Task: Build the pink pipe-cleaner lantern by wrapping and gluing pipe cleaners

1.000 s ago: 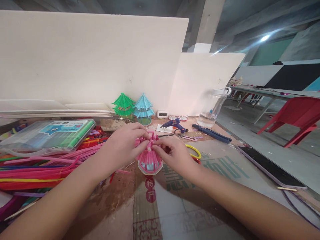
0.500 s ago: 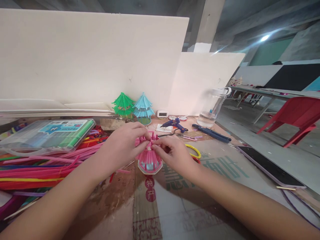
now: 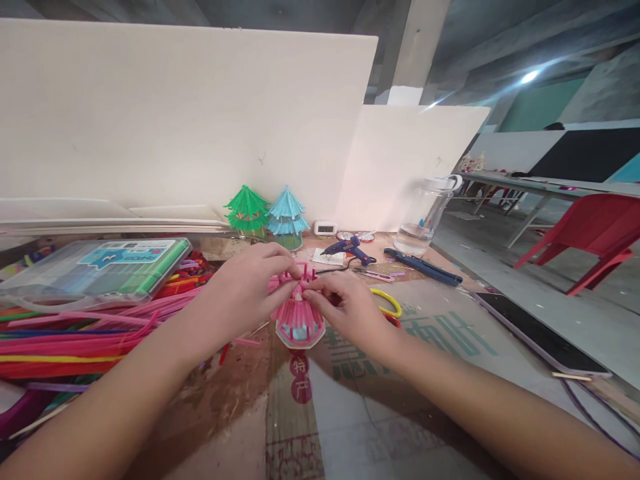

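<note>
A small pink model pavilion (image 3: 295,313) made of pipe cleaners stands upright on a pale many-sided base in front of me. Both hands meet at its upper part, above the sloping lower roof. My left hand (image 3: 257,283) comes from the left, thumb and forefinger closed at the upper posts. From the right, my right hand (image 3: 345,300) pinches at the same spot with thumb and fingertips together. The fingers cover whatever small piece lies between them. Behind the hands stand a finished-looking green model pavilion (image 3: 247,210) and a light blue one (image 3: 287,217).
Pipe cleaners (image 3: 75,340) lie in a heap at left beneath a clear marker case (image 3: 95,273). A glue gun (image 3: 350,249), small clock (image 3: 325,228), water jug (image 3: 420,220) and dark blue pliers-like tool (image 3: 424,267) sit behind. Yellow-handled scissors (image 3: 390,303) and a phone (image 3: 540,332) lie right.
</note>
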`<state>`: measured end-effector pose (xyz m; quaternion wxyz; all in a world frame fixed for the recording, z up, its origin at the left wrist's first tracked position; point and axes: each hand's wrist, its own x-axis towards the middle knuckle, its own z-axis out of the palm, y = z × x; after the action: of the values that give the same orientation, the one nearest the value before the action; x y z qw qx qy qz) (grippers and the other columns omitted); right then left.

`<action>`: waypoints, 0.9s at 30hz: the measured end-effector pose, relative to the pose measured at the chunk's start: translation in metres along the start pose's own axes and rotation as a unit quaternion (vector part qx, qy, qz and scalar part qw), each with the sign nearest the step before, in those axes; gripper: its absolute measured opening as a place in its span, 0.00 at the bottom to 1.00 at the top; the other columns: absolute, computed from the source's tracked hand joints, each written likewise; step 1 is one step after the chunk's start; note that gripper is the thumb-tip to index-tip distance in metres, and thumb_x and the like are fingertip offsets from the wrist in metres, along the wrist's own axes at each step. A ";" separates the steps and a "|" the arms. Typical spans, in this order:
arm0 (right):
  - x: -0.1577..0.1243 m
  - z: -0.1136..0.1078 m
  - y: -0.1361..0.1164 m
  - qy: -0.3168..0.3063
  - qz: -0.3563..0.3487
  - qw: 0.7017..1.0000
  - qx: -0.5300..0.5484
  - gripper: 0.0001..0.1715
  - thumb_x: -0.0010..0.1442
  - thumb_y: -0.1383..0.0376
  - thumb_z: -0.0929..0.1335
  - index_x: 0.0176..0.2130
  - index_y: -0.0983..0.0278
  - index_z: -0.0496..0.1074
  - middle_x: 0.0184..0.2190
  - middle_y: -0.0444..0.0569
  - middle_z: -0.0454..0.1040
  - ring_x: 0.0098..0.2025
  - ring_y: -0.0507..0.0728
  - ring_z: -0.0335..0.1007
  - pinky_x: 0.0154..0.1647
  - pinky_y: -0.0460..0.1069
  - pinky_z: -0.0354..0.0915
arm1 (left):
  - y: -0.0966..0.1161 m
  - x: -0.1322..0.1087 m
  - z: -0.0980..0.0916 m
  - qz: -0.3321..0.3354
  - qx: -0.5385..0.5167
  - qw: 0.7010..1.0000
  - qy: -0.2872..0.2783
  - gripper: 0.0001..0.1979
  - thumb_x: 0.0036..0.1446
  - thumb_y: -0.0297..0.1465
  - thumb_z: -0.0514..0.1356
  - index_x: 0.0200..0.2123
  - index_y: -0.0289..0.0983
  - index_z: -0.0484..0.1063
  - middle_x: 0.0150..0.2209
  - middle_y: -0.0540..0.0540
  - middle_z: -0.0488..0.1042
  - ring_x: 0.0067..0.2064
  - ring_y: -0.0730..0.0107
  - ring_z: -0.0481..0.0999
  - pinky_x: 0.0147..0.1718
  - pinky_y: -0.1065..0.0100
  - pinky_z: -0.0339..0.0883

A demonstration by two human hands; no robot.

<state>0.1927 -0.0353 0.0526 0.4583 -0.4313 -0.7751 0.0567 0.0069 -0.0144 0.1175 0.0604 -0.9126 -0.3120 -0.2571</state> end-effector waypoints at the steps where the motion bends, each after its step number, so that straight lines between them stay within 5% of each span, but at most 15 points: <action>1: -0.001 -0.001 -0.001 0.009 0.001 1.000 0.000 0.07 0.61 0.66 0.68 0.32 0.62 0.76 0.20 0.42 0.70 0.25 0.52 0.64 0.31 0.48 0.56 | 0.000 0.000 -0.001 -0.008 -0.005 1.000 0.000 0.10 0.60 0.32 0.55 0.39 0.37 0.76 0.41 0.44 0.77 0.45 0.60 0.75 0.44 0.60 0.68; 5: -0.003 -0.006 -0.001 0.061 0.000 0.997 0.038 0.06 0.62 0.65 0.66 0.33 0.63 0.72 0.21 0.41 0.65 0.25 0.52 0.62 0.30 0.48 0.58 | -0.005 0.000 -0.008 -0.074 -0.054 0.996 -0.021 0.19 0.59 0.41 0.56 0.49 0.37 0.72 0.49 0.42 0.76 0.52 0.55 0.74 0.52 0.57 0.66; 9: -0.003 -0.010 0.013 0.114 0.027 0.988 0.103 0.04 0.62 0.64 0.63 0.36 0.62 0.66 0.24 0.41 0.65 0.27 0.52 0.62 0.30 0.47 0.59 | -0.020 -0.003 -0.008 -0.150 -0.115 0.974 -0.127 0.41 0.49 0.48 0.63 0.63 0.37 0.59 0.62 0.39 0.66 0.60 0.48 0.67 0.57 0.55 0.63; 12: -0.004 -0.004 0.032 0.135 0.067 0.981 0.121 0.05 0.63 0.63 0.62 0.37 0.61 0.65 0.26 0.42 0.66 0.28 0.53 0.63 0.31 0.47 0.60 | -0.031 -0.005 -0.003 -0.184 -0.153 0.951 -0.196 0.46 0.48 0.45 0.65 0.66 0.39 0.52 0.65 0.38 0.61 0.61 0.49 0.66 0.58 0.54 0.62; 15: -0.008 0.008 0.049 0.144 0.068 0.979 0.124 0.06 0.63 0.62 0.62 0.36 0.62 0.65 0.28 0.43 0.67 0.29 0.54 0.64 0.32 0.48 0.62 | -0.035 -0.005 -0.001 -0.163 -0.174 0.958 -0.157 0.39 0.51 0.43 0.64 0.64 0.39 0.56 0.63 0.39 0.64 0.61 0.53 0.66 0.59 0.55 0.61; 20: -0.015 0.017 0.053 0.161 0.040 0.979 0.121 0.07 0.65 0.63 0.60 0.34 0.61 0.64 0.27 0.43 0.66 0.29 0.53 0.64 0.29 0.47 0.62 | -0.025 -0.002 -0.007 -0.023 -0.143 0.989 -0.030 0.12 0.61 0.38 0.58 0.44 0.42 0.76 0.52 0.44 0.71 0.55 0.60 0.71 0.55 0.58 0.64; 27: -0.025 0.008 0.025 0.114 -0.099 0.986 0.063 0.07 0.64 0.67 0.64 0.40 0.61 0.72 0.29 0.46 0.71 0.33 0.55 0.66 0.34 0.50 0.64 | -0.018 -0.003 -0.005 0.063 -0.073 0.995 -0.015 0.09 0.62 0.29 0.55 0.39 0.40 0.76 0.50 0.42 0.71 0.52 0.61 0.71 0.50 0.59 0.67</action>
<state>0.2072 -0.0350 0.0194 0.5737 -0.3262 -0.7512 0.0103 -0.0084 -0.0027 0.1196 0.0053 -0.9362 -0.2351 -0.2611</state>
